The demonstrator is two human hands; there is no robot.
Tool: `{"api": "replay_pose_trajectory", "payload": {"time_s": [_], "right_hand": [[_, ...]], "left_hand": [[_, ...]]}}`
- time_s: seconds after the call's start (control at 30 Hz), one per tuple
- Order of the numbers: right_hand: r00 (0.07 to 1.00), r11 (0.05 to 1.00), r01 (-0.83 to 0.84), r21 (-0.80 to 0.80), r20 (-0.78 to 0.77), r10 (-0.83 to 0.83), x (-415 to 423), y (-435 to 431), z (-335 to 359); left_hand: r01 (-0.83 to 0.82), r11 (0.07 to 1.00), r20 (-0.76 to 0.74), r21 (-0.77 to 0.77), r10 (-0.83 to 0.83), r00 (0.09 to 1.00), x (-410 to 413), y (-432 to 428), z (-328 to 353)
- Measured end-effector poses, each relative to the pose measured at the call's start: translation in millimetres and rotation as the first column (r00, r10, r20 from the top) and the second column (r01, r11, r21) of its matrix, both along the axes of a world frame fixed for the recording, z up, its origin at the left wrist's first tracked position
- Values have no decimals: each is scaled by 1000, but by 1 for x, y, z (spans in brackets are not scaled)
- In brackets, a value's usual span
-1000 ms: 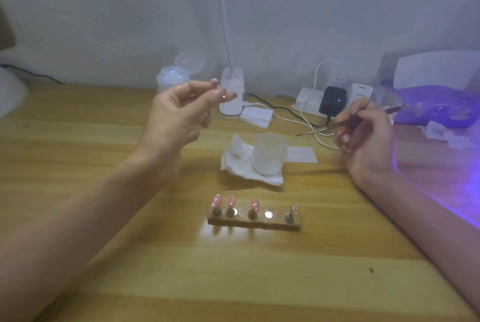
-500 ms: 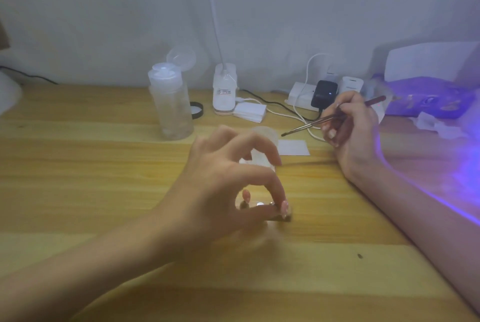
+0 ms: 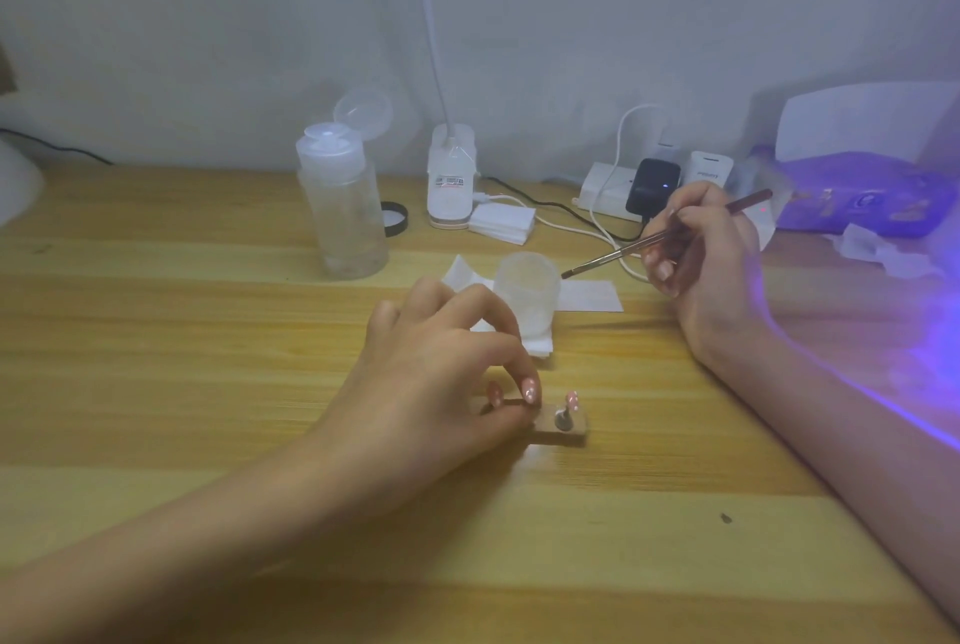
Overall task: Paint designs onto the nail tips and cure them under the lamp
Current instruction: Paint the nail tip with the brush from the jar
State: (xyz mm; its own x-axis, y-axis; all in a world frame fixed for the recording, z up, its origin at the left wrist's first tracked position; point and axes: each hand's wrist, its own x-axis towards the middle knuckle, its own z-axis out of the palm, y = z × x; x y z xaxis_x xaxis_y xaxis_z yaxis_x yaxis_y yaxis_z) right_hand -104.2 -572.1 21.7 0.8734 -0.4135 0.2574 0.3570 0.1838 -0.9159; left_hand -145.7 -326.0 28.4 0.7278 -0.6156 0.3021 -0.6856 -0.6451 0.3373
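A small wooden nail-tip holder (image 3: 563, 431) lies on the table near the middle. One pink nail tip (image 3: 572, 399) stands on a peg at its right end. My left hand (image 3: 441, 383) covers the rest of the holder, index finger and thumb curled and pinching a nail tip on its peg down at the holder's top. My right hand (image 3: 711, 280) hovers to the right and farther back, gripping a thin nail brush (image 3: 613, 256) whose tip points left over a frosted cup (image 3: 527, 290). The curing lamp (image 3: 872, 124) glows violet at the far right.
A clear pump bottle (image 3: 343, 207) with its lid flipped up stands at the back left of the cup. A white desk-lamp base (image 3: 451, 176), stacked pads (image 3: 501, 222), a power strip (image 3: 602, 191) with cables and a purple packet (image 3: 872, 199) line the back. Tissue (image 3: 462, 274) lies under the cup.
My left hand came down from chest height, where it held a nail tip, to the holder and now pinches at it. My right hand keeps the brush and has barely moved.
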Motion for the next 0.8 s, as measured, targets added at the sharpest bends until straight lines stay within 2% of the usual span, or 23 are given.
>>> {"api": "replay_pose_trajectory", "payload": {"time_s": [0.2,0.47,0.53,0.63,0.73,0.8], "right_hand": [[1000,1000,-2,28,5,2,1,-2,0],[999,995,32,98,-9,-31,1,-2,1],[999,994,37,100,-12,-36,1,-2,1],[1000,995,27,101,8,-28,0,-2,3],[997,996,-41,75,74,35,-2,-2,3],[990,995,-97,1,107,96,-3,0,4]], "left_hand": [[14,997,49,71,-18,999,-3,-8,3],[79,996,99,51,-84,991,-7,-20,6],[90,995,151,52,-97,984,-8,-20,7],[106,993,318,44,-114,941,-13,-21,7],[183,983,458,-21,-153,875,-16,-19,12],[265,951,406,-158,-182,896,-12,-12,28]]}}
